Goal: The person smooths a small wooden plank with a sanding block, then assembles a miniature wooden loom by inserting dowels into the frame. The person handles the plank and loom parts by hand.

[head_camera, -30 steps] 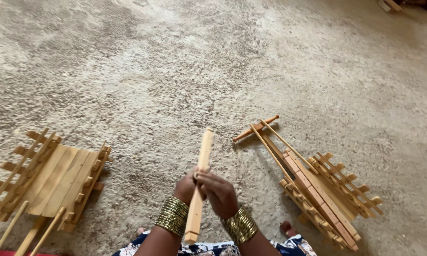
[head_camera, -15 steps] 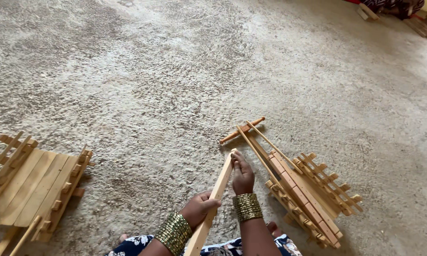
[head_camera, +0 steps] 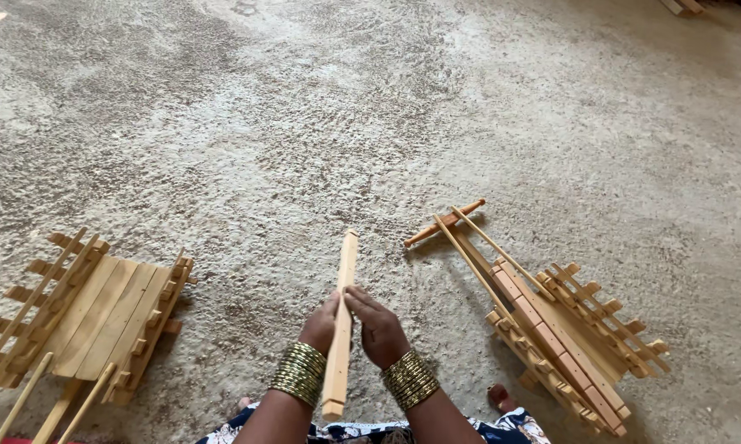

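Floor (head_camera: 321,123): rough, speckled grey-beige, grainy. Wooden stick (head_camera: 340,329): pale, flat-sided, straight, pointing away from the person, pinched at mid-length between left hand (head_camera: 321,322) and right hand (head_camera: 376,325), both closed on it. Slatted wooden frames: left frame (head_camera: 87,316), right frame (head_camera: 563,337), each lying on the floor.

Floor-level woodworking area, likely a craft workshop. Indicators: rough, bare concrete floor (head_camera: 370,123); slatted wooden frame (head_camera: 83,316) at left; second slatted wooden assembly (head_camera: 563,329) at right; loose wooden pieces (head_camera: 683,6) at far edge.
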The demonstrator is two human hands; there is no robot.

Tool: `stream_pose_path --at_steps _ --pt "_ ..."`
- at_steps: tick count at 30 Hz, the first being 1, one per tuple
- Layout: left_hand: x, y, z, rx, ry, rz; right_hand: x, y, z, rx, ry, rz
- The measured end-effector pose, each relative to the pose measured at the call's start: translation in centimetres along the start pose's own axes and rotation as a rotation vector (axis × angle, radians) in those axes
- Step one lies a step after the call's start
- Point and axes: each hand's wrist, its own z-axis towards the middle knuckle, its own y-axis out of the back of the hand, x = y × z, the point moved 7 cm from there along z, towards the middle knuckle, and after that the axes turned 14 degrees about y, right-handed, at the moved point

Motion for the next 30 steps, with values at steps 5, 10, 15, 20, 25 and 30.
stream_pose_path --at_steps 5,10,15,20,25,30 --pt "3.2 -4.9 0.3 0.102 0.06 0.245 -7.1 3.3 -2.5 -0.124 -0.487 -0.047" --pt "4.6 -7.4 0.0 0.214 0.023 0.257 -7.8 7.2 -3.3 -0.232 -0.36 -0.229" --pt "2.8 -4.0 0.5 0.061 0.048 0.215 -6.7 2.9 -1.8 -0.058 -0.485 -0.041" --pt "0.5 -0.5 0.2 0.031 -0.026 -0.065 -0.4 0.4 0.1 -0.073 -0.045 0.04" --pt "2.3 -3.5 0.1 0.122 0.021 -0.04 -4.1 0.9 -0.8 -0.054 -0.311 0.018" --pt "5.7 -7.1 -0.5 0.264 0.201 0.188 -8.0 5.9 -3.0 -0.188 -0.428 -0.159"
